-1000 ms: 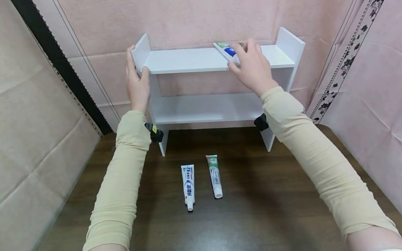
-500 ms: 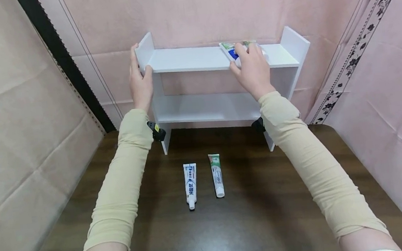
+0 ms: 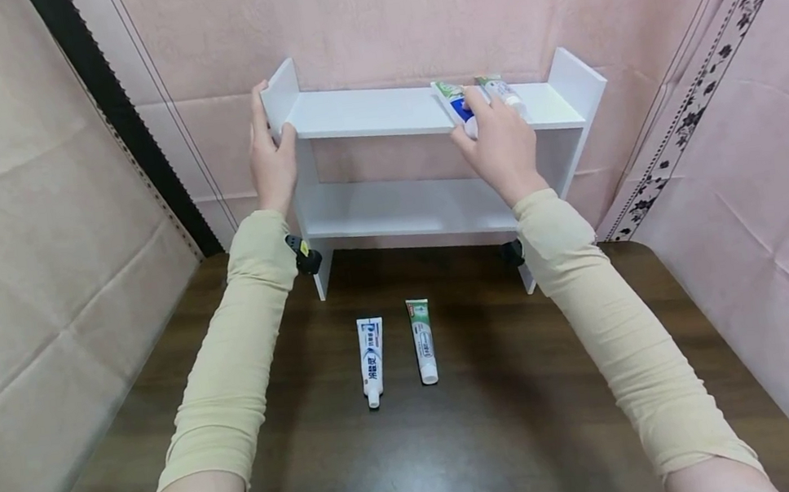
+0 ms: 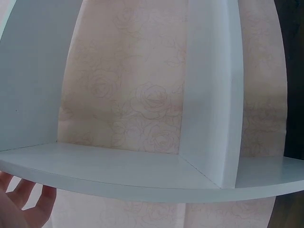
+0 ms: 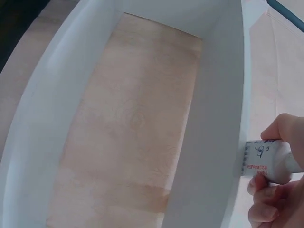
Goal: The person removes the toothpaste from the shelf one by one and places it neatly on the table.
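My left hand [image 3: 273,166] grips the left side panel of a white two-tier shelf [image 3: 370,111], with the thumb toward the front edge. In the left wrist view its curled fingertips [image 4: 45,199] show at the panel's edge. My right hand [image 3: 500,143] pinches a white, green and blue toothpaste tube [image 3: 452,98] near its cap end, over the right part of the top board. The right wrist view shows thumb and fingers on either side of this tube [image 5: 261,159], beside the board's edge. Another toothpaste tube [image 3: 503,91] lies on the board just to the right, partly behind my hand.
Two more toothpaste tubes lie on the dark wooden table [image 3: 420,456] in front of the shelf: a white and blue one [image 3: 372,357] and a green and white one [image 3: 423,341]. Pink cloth [image 3: 381,18] hangs behind, and cloth walls stand at both sides.
The right hand has shifted the tube slightly right on the top board, and its fingers have moved off the second tube, which shows more now. The left hand keeps its grip on the panel.
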A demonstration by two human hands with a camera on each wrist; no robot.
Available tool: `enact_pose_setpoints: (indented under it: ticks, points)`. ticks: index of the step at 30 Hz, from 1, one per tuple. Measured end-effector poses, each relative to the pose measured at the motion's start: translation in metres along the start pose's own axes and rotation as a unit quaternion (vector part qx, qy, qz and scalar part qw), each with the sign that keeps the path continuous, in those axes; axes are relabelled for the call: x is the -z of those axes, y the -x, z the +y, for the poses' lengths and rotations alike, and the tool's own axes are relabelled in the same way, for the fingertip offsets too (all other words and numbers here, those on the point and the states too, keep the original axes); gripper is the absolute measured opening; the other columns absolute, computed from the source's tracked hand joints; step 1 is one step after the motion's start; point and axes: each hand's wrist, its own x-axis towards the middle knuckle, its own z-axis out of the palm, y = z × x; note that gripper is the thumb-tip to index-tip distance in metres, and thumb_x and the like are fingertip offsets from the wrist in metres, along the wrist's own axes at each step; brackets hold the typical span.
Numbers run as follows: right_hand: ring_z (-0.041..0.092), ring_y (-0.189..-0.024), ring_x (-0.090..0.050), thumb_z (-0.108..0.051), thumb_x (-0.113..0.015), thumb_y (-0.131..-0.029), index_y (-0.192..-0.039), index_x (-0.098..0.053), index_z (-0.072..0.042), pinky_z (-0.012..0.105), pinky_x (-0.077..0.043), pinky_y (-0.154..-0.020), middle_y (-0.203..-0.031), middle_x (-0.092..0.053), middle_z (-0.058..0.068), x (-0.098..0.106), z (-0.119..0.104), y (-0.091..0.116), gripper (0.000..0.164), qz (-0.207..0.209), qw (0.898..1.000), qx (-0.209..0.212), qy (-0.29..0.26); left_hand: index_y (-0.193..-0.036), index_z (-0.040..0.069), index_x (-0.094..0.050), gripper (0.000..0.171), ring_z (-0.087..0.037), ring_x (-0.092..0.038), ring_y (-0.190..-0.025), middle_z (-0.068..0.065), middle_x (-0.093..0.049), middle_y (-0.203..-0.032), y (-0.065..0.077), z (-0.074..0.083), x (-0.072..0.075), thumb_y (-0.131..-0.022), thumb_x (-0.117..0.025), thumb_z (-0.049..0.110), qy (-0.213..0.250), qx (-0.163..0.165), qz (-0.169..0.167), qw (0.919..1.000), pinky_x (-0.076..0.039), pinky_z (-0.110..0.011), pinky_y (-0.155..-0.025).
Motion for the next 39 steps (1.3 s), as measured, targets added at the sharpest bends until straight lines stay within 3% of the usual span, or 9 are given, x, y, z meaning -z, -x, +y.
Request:
enact_pose_setpoints:
  ticks: [4, 8, 19, 30, 39]
  points:
    - [0.038, -0.083, -0.060, -0.024, -0.047, -0.092, -0.110, -0.052, -0.006, 0.048, -0.047, -0.067, -0.105, -0.065, 0.022, 0.004, 0.001, 0.005, 0.026, 0.008, 1.000, 0.024, 0.007, -0.149, 0.047, -0.023, 0.061, -0.011, -0.043, -0.125, 0.011, -0.034, -0.154, 0.000, 0.000, 0.001, -0.098, -0.041, 0.019, 0.008, -0.002, 0.000, 1.0000, -0.038, -0.029, -0.097]
    - [0.036, -0.075, -0.058, -0.023, -0.048, -0.091, -0.104, -0.051, -0.006, 0.043, -0.042, -0.060, -0.097, -0.067, 0.020, 0.010, 0.001, 0.012, 0.022, 0.011, 0.999, 0.036, 0.013, -0.149, 0.047, -0.024, 0.061, -0.011, -0.044, -0.123, 0.011, -0.035, -0.154, 0.001, 0.000, 0.001, -0.098, -0.041, 0.019, 0.007, -0.002, 0.000, 1.0000, -0.038, -0.029, -0.095]
    - [0.035, -0.065, -0.057, -0.024, -0.052, -0.089, -0.100, -0.052, -0.007, 0.044, -0.041, -0.052, -0.081, -0.065, 0.020, 0.019, 0.004, 0.035, 0.020, 0.031, 0.997, 0.060, 0.039, -0.149, 0.048, -0.023, 0.061, -0.012, -0.043, -0.125, 0.013, -0.032, -0.155, 0.003, 0.000, 0.001, -0.098, -0.042, 0.021, 0.014, 0.011, -0.006, 0.9998, -0.038, -0.031, -0.097]
    - [0.037, -0.061, -0.058, -0.022, -0.056, -0.088, -0.103, -0.055, -0.006, 0.048, -0.044, -0.050, -0.078, -0.063, 0.023, 0.025, 0.006, 0.061, 0.021, 0.074, 0.993, 0.081, 0.048, -0.148, 0.049, -0.023, 0.061, -0.011, -0.043, -0.123, 0.012, -0.034, -0.154, 0.001, 0.002, 0.002, -0.098, -0.042, 0.021, 0.022, 0.005, -0.006, 0.9997, -0.039, -0.032, -0.096]
    - [0.035, -0.062, -0.058, -0.021, -0.058, -0.090, -0.107, -0.057, -0.007, 0.044, -0.043, -0.049, -0.081, -0.063, 0.021, 0.027, 0.010, 0.084, 0.022, 0.084, 0.992, 0.082, 0.042, -0.149, 0.049, -0.023, 0.061, -0.011, -0.044, -0.122, 0.010, -0.035, -0.154, 0.001, 0.001, 0.001, -0.098, -0.042, 0.021, 0.024, 0.007, -0.006, 0.9997, -0.041, -0.033, -0.095]
